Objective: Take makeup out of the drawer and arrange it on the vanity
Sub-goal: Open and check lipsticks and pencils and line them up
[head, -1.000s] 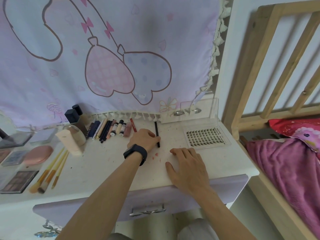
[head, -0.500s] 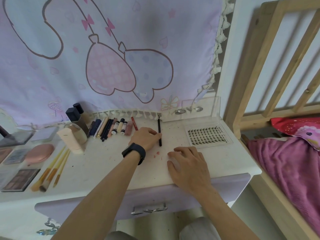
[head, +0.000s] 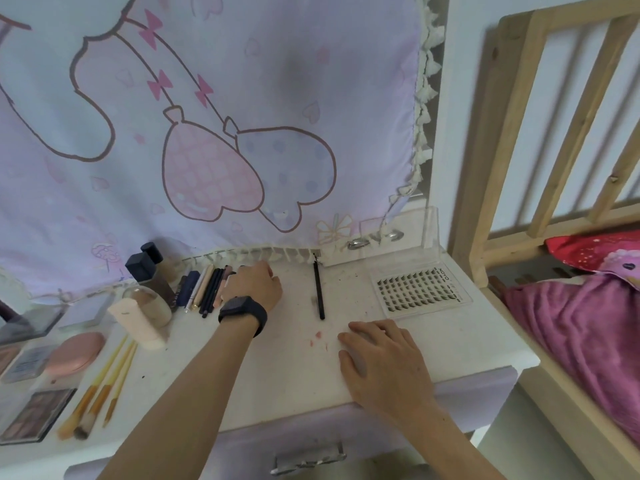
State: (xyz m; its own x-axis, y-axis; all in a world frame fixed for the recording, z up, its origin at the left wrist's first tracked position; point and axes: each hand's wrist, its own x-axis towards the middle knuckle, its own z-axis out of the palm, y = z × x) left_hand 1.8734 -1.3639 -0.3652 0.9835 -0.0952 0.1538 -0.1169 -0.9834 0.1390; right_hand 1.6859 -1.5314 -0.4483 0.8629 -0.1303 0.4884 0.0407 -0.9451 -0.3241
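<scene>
Fingers of the left hand (head: 254, 289) curled downward over the near end of the row of pencils and sticks (head: 204, 289) at the back of the vanity top (head: 277, 375). The back of the hand faced the camera, so whether those fingers pinched anything could not be told. A dark watch (head: 242, 311) sat on that wrist.

The right hand (head: 384, 362) lay palm down on the white surface, its fingers relaxed and slightly spread, holding nothing. Its wrist crossed the front edge, above the lavender drawer front (head: 478, 393) and the metal handle (head: 308, 459).

A black pencil (head: 318, 292) lay alone between the two hands, pointing toward the fringe of the printed curtain (head: 207, 133), touching neither hand. To its right a clear lash tray (head: 419, 289) lay close to the vanity's right edge, which ran beside the wooden bed frame (head: 519, 133).

Bare surface lay open between the left forearm and the right hand, marked by a few pink smears. The left part was crowded: dark-capped bottles (head: 142, 265), a pale tube (head: 138, 320), a pink compact (head: 74, 351), yellow-handled brushes (head: 100, 386) and an eyeshadow palette (head: 38, 414) near the front left edge.
</scene>
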